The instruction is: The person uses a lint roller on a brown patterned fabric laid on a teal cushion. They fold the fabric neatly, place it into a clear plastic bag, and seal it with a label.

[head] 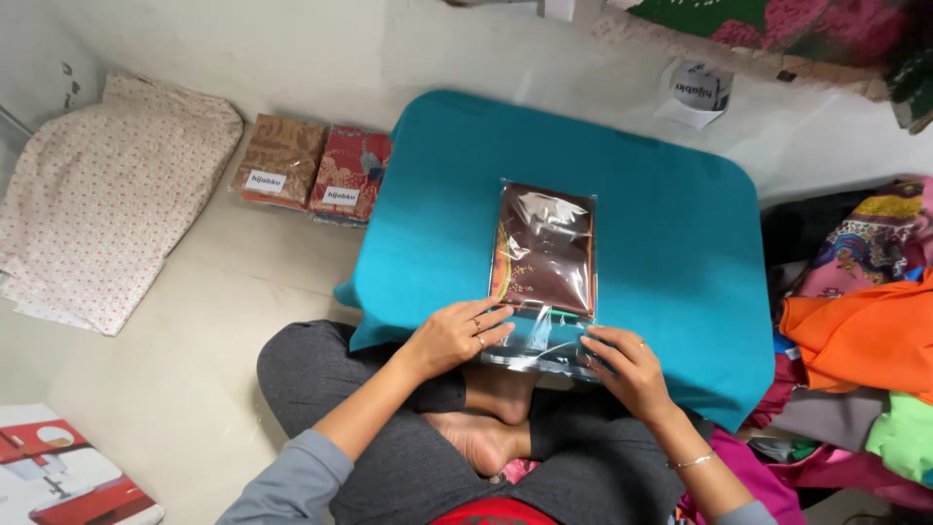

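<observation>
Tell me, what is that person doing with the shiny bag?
A person sits cross-legged on the floor at a low table covered in teal cloth. On it lies a clear plastic bag with a folded brown patterned fabric inside. The left hand and the right hand both press on the open end of the bag nearest the person. Two more packed fabrics lie on the floor beside the table, and a heap of colourful cloths sits on the person's right.

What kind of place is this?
Probably a home workspace for packing clothes, on the floor. Both hands press a clear bag of folded brown cloth on a teal-covered table; packed cloths and loose fabrics lie nearby.
</observation>
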